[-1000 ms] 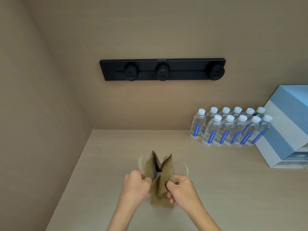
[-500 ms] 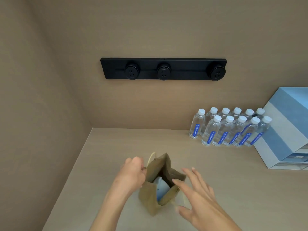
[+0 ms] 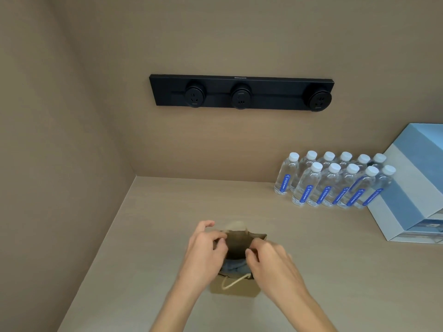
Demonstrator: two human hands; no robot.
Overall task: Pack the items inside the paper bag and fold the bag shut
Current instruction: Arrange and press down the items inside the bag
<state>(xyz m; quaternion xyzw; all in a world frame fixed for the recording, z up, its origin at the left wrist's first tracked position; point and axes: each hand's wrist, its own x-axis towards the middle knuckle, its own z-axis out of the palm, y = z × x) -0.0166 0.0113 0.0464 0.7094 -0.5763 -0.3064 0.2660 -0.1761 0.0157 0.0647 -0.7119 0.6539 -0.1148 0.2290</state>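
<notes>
Beige desk [image 3: 167, 212] carries the paper bag [image 3: 236, 287] standing directly between both hands, left hand [image 3: 203, 252] and right hand [image 3: 271, 262] each in a narrow grip pinching its far flap, bluish contents [image 3: 233, 268] showing below, equally near.

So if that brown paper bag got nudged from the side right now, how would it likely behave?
The paper bag would probably slide or tip easily: it looks small and stands upright on a smooth countertop. Its walls likely crumple, since the left hand and right hand are already bending the open top.
</notes>
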